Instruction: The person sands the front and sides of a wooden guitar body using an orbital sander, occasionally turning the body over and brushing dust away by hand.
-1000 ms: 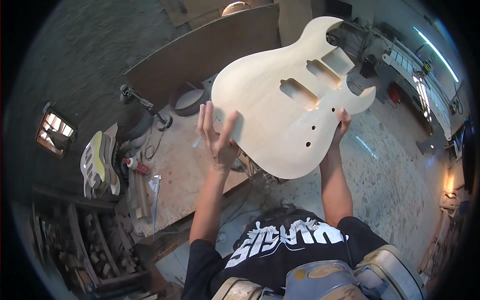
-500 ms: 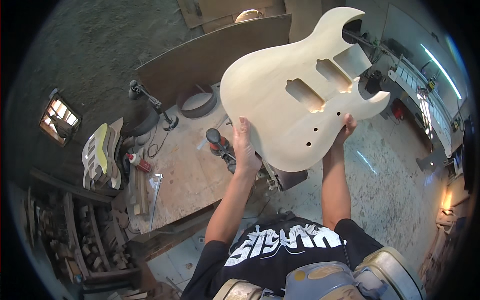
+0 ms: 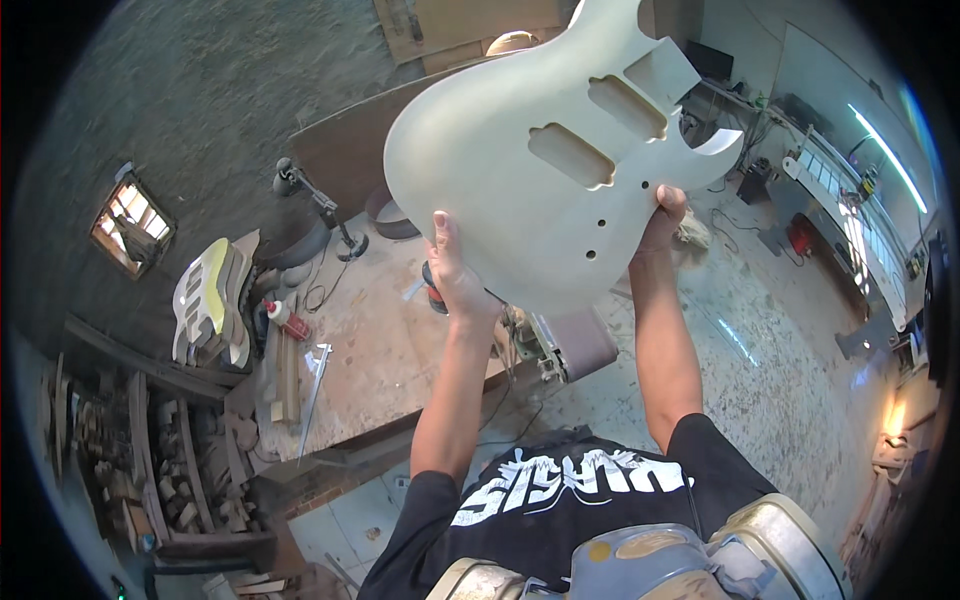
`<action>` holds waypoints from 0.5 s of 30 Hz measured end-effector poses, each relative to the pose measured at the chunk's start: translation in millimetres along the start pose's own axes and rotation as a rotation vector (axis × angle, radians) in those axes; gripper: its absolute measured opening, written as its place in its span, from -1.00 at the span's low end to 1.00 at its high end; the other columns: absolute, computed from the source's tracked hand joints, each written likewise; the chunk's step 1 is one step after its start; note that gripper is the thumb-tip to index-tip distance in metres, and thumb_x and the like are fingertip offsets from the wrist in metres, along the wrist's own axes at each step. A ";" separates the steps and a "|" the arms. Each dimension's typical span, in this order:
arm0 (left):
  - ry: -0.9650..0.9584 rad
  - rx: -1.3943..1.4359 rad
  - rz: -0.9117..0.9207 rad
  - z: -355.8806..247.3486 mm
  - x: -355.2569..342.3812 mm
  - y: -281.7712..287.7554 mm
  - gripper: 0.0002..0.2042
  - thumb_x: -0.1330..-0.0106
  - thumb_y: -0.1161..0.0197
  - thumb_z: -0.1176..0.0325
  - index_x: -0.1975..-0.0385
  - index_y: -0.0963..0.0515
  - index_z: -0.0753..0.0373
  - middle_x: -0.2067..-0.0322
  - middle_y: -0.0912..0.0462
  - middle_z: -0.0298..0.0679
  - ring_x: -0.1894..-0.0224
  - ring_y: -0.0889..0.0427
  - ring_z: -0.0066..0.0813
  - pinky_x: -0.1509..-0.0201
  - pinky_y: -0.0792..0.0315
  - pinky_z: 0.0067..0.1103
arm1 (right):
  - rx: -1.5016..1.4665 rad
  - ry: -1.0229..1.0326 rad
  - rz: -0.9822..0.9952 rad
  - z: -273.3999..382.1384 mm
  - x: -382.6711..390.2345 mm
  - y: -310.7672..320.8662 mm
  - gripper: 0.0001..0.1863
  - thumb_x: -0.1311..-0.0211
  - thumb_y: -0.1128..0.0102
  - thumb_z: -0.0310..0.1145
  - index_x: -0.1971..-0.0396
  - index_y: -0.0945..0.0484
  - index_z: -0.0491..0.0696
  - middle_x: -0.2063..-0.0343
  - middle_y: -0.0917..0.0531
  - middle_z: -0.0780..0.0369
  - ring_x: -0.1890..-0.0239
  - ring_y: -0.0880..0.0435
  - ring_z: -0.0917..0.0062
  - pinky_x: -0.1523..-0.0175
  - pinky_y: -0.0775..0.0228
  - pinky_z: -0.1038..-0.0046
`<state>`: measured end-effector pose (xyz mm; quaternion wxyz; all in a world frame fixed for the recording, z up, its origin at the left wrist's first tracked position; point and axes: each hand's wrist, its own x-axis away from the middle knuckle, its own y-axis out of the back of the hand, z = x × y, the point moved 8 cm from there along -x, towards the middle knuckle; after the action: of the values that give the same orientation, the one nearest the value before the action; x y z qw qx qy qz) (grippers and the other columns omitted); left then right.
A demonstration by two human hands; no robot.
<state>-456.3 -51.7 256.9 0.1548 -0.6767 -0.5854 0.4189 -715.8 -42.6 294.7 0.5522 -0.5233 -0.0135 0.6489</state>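
Observation:
A pale, unfinished electric guitar body (image 3: 500, 190) is held up in front of me, above the workbench edge. Two pickup cavities, a neck pocket and a row of three small holes show on its face; the tip of its upper horn is cut off by the frame. My left hand (image 3: 456, 275) grips the lower left edge, thumb on the face. With its thumb near the holes, my right hand (image 3: 662, 222) holds the edge at the right-hand waist. The fingers of both hands are largely hidden behind the body.
A wooden workbench (image 3: 355, 360) carries a caliper (image 3: 316, 390), a red-and-white bottle (image 3: 288, 320), a lamp (image 3: 318, 203) and stacked guitar-shaped templates (image 3: 210, 305). A belt sander (image 3: 575, 345) sits at the bench edge below the body. Wood scraps (image 3: 190, 475) fill a rack at lower left.
Both hands have moved the guitar body left and up, and its upper horn now runs out of the picture. More of the belt sander shows beneath it. The grip looks the same.

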 end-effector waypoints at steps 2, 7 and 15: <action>0.020 0.014 -0.063 -10.9 1.5 -2.7 -0.30 -0.48 -0.13 -0.18 -0.35 -0.30 0.32 -0.17 -0.52 -0.06 -0.18 -0.57 -0.15 -0.22 -0.53 -0.25 | -0.025 -0.015 0.016 -3.5 -3.5 -13.9 -0.30 0.02 -0.32 -0.14 -0.14 -0.40 -0.14 0.15 -0.67 0.06 0.19 -0.75 0.29 0.09 -0.73 0.25; 0.030 0.042 -0.077 -18.0 -8.5 9.4 -0.33 -0.50 -0.11 -0.14 -0.35 -0.30 0.33 -0.20 -0.52 -0.04 -0.21 -0.57 -0.13 -0.26 -0.52 -0.24 | -0.015 -0.061 -0.028 -13.9 -4.8 -27.7 -0.27 0.01 -0.34 -0.15 -0.19 -0.39 -0.16 0.12 -0.67 0.05 0.13 -0.76 0.26 -0.01 -0.71 0.18; 0.064 -0.037 -0.080 -22.8 -9.8 19.2 -0.35 -0.52 -0.11 -0.09 -0.37 -0.28 0.33 -0.23 -0.51 -0.03 -0.23 -0.56 -0.14 -0.29 -0.51 -0.23 | -0.044 -0.084 -0.043 -22.3 2.8 -25.6 -0.28 -0.05 -0.34 -0.13 -0.19 -0.42 -0.19 0.07 -0.67 0.04 0.08 -0.75 0.25 -0.06 -0.69 0.15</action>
<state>-426.2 -59.4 260.9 0.1775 -0.6686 -0.6142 0.3798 -681.8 -43.1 298.0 0.5533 -0.5071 -0.0621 0.6579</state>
